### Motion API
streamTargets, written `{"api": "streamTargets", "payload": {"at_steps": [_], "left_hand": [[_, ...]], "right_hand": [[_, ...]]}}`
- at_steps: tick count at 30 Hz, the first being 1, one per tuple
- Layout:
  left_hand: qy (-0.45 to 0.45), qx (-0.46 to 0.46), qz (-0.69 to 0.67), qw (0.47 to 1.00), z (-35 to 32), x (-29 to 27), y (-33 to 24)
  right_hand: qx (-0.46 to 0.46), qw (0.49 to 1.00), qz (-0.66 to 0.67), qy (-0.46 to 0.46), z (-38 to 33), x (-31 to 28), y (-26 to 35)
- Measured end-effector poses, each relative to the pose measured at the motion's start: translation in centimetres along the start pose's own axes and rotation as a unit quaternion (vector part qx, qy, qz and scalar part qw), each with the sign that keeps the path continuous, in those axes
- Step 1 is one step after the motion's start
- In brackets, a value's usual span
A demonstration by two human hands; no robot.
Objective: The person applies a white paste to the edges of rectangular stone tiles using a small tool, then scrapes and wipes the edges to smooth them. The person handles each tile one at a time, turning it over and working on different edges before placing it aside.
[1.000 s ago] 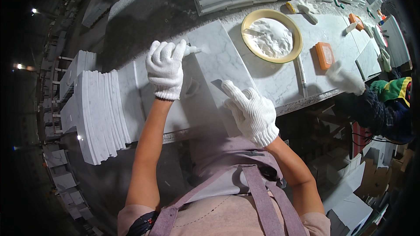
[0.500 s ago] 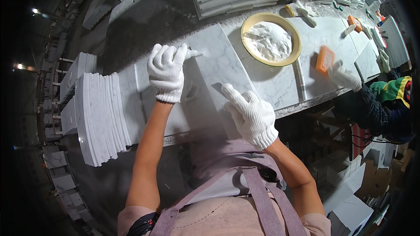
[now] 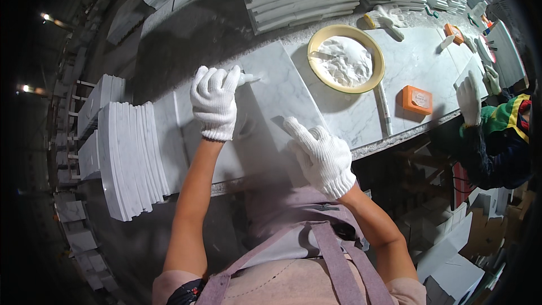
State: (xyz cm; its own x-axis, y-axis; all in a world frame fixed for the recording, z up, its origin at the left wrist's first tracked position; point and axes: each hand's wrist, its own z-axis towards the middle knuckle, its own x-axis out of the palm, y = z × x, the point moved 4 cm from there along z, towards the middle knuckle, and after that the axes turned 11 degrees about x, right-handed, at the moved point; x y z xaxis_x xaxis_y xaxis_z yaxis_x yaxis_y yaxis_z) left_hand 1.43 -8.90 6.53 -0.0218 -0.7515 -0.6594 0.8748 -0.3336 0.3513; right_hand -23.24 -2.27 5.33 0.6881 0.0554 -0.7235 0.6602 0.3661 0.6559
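Orange box [image 3: 418, 100] moved nearer. My left hand [image 3: 215, 101] clamps a bottle [image 3: 245, 79]; oversqueezing could flood slab [image 3: 291, 87]. Right hand [image 3: 323, 161]: grip, can't tell.

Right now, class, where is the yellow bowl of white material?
In the head view, the yellow bowl sits upper right of centre on the pale veined slab, beyond the person's gloved right hand and up-left of the orange block.

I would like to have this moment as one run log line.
Left hand: holding small bottle, nozzle over marble slab | Right hand: over slab, grip unclear | Nearby: yellow bowl with white material, orange box
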Motion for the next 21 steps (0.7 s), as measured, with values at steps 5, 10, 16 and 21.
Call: {"api": "streamTargets", "payload": {"at_steps": [5,10,16,21], "left_hand": [[0.036,-0.097,0.010,0.995,-2.9,1.5,0.3],[0.010,-0.288,-0.124,0.949,-7.4,4.1,1.6],[-0.047,-0.485,-0.398,0.777,-11.0,8.2,5.6],[0.066,-0.513,-0.286,0.807,-12.3,10.9,7.2]], "right_hand": [[0.002,1.000,-0.017,-0.005,-0.1,0.4,-0.4],[0.049,0.994,0.100,0.017,-0.4,1.6,-1.4],[0.057,0.967,0.247,0.022,-1.8,-0.8,-2.4],[0.123,0.950,0.270,0.096,-2.4,-1.5,-2.3]]}}
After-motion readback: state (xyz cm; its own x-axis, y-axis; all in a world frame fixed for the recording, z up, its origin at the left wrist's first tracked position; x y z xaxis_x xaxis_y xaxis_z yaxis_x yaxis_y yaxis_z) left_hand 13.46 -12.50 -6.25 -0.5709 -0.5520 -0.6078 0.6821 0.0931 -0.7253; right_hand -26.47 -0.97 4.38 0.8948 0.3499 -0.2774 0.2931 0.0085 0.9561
